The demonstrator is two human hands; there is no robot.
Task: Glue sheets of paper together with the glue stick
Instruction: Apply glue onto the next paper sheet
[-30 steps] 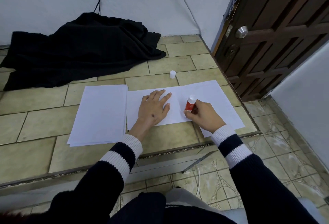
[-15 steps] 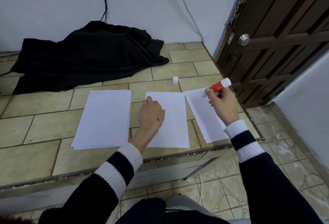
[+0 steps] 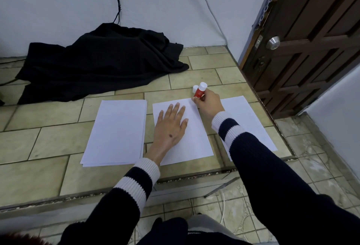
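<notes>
Five straight fingers of the left hand (image 3: 171, 128) lie flat on the middle white sheet of paper (image 3: 192, 139), pinning it to the tan tiled floor step (image 3: 44, 139). The right hand (image 3: 209, 104) has its fingers curled round a red glue stick with a white end (image 3: 199, 91), held tilted at that sheet's far right corner; whether the glue tip actually touches the paper is hidden by the fingers. Just behind the stick, a small white cap (image 3: 194, 88) stands on the tiles. A second single white sheet (image 3: 251, 122) lies to the right, partly under the right sleeve, near the step's right edge. A thicker stack of white paper (image 3: 116, 131) lies to the left.

The likely slips: the stroke starts right at the corner, so it could run off onto the tiles. A hard drag could crease the thin sheet beyond the palm's hold. The sleeve could also shift the right sheet, or brush fresh glue.
</notes>
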